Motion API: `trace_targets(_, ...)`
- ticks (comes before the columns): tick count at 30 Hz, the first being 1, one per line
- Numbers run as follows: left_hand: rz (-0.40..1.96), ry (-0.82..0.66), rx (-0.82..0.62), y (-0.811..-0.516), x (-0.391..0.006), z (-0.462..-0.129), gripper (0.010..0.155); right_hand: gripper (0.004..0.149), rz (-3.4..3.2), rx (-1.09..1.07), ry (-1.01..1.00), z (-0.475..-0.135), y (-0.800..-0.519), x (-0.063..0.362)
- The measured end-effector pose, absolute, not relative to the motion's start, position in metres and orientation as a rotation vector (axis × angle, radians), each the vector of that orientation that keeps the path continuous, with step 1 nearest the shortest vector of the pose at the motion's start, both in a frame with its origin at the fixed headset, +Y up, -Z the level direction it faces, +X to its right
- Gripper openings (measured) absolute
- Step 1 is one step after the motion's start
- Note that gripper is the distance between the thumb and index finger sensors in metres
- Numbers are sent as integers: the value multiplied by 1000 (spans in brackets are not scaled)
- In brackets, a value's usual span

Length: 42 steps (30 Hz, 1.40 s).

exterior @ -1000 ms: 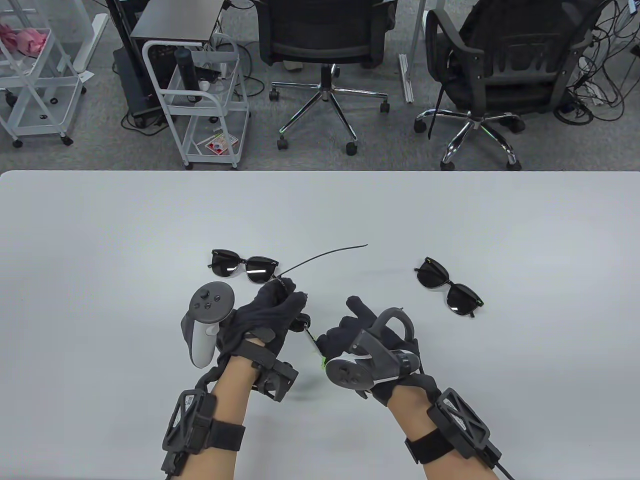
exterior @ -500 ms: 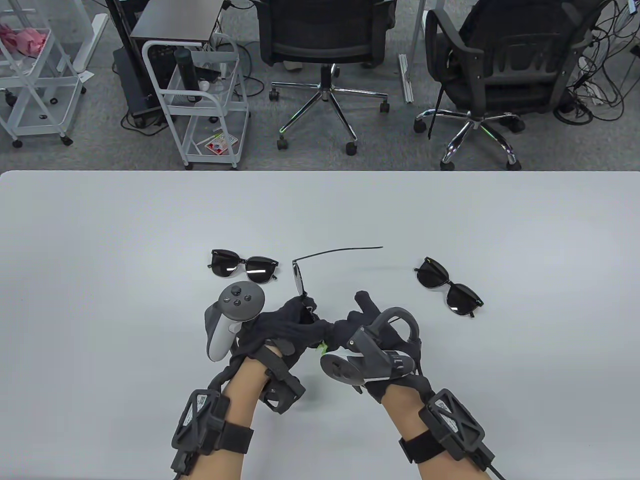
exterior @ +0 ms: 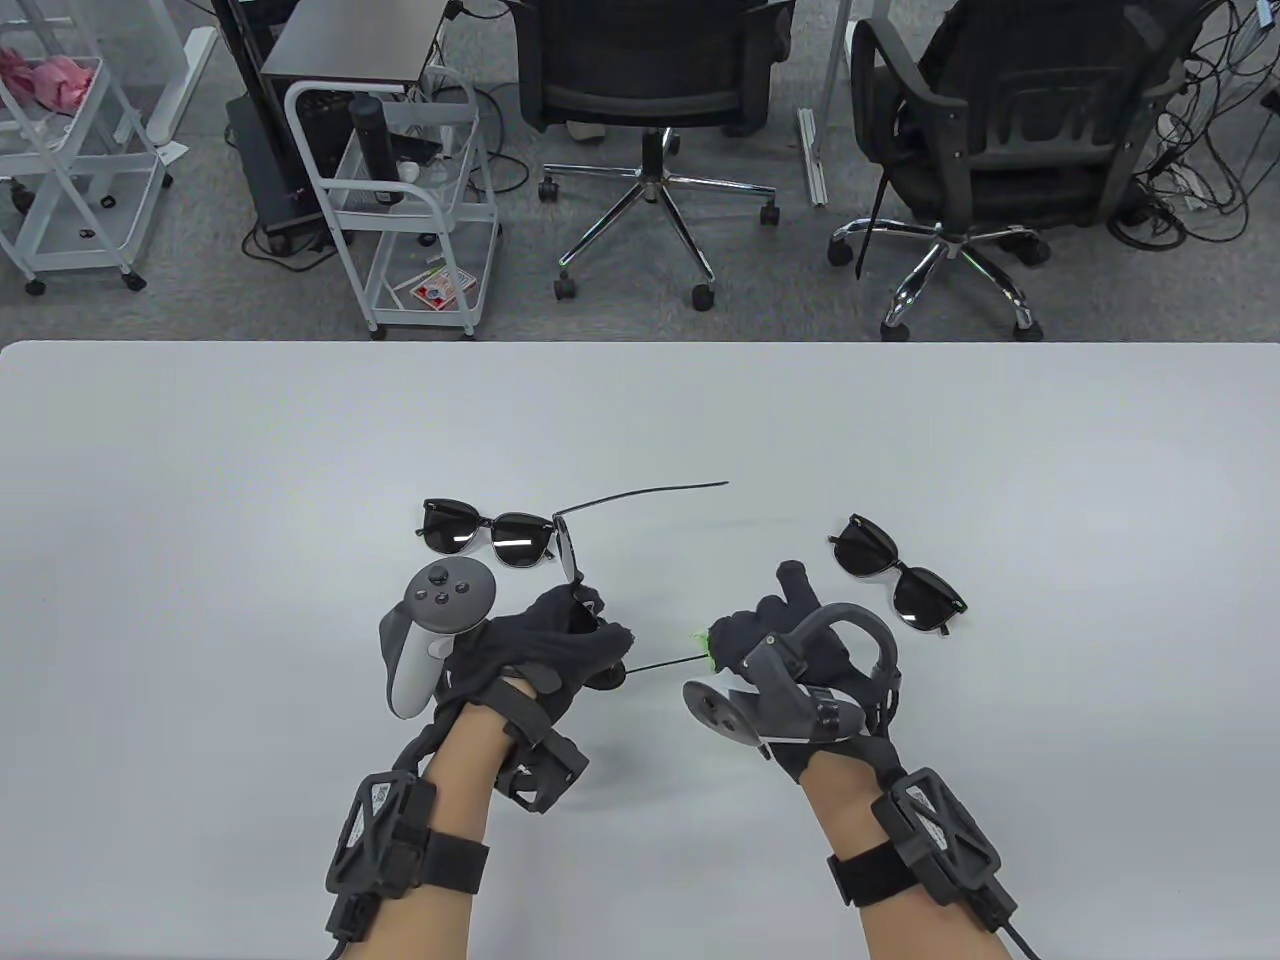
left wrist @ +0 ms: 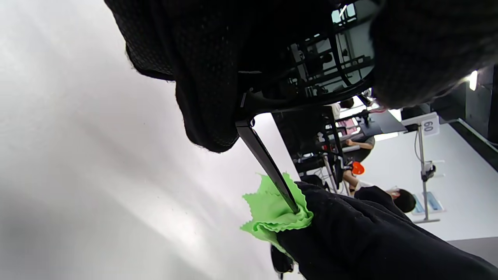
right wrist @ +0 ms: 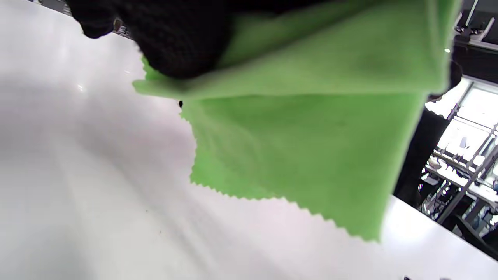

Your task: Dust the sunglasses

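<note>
My left hand (exterior: 585, 630) grips a pair of black sunglasses (exterior: 568, 548) by the frame, holding it above the table with both temple arms unfolded. One arm points up and to the right. The other arm (exterior: 665, 662) runs right into a green cloth (exterior: 712, 645), which my right hand (exterior: 750, 632) pinches around the arm's tip. In the left wrist view the temple arm (left wrist: 268, 167) ends inside the folded green cloth (left wrist: 272, 212), with the right hand (left wrist: 369, 241) closed over it. The right wrist view is mostly filled by the cloth (right wrist: 311, 136).
Two more black sunglasses lie on the white table (exterior: 200, 500): one pair (exterior: 487, 530) just beyond my left hand, another (exterior: 905, 578) right of my right hand. Office chairs and white carts stand on the floor beyond the far edge.
My right hand has slid the cloth rightward along the temple arm, from the hinge out to the tip. My left hand has drawn the glasses slightly left.
</note>
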<state>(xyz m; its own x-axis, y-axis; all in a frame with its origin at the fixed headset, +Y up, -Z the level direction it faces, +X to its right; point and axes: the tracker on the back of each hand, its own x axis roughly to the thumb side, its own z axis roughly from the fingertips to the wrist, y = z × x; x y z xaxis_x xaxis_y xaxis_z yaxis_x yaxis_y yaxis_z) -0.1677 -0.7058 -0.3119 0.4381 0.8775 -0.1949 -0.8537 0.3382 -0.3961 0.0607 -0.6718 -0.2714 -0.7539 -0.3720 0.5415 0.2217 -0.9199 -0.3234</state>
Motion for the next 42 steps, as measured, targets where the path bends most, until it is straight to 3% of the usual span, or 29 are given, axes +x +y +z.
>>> trace_targets(5, 1215, -143, -552, -707, -146, -307, 94, 44, -2624, -1138, 507, -248, -663, 25)
trace_targets(11, 1219, -116, -526, -704, -150, -308, 95, 44, -2802, -1118, 494, -256, -663, 38)
trace_targets(20, 1154, -53, -443, -700, -176, -313, 94, 44, -2835, -839, 348, -282, -674, 82)
trace_targets(25, 1056, -75, -447, -699, -168, -312, 94, 44, -2907, -807, 196, -287, -677, 92)
trace_targets(31, 894, -78, -452, -702, -161, -310, 95, 47, -3005, -805, 332, -282, -659, 101)
trace_targets(35, 827, -46, -398, -701, -163, -311, 95, 46, -3114, -614, 426, -278, -636, 123)
trace_targets(39, 873, -6, -350, -700, -171, -312, 95, 45, -3152, -455, -1, -287, -650, 130)
trace_targets(42, 904, 6, -333, -701, -174, -312, 96, 45, -3055, -434, -365, -296, -677, 127)
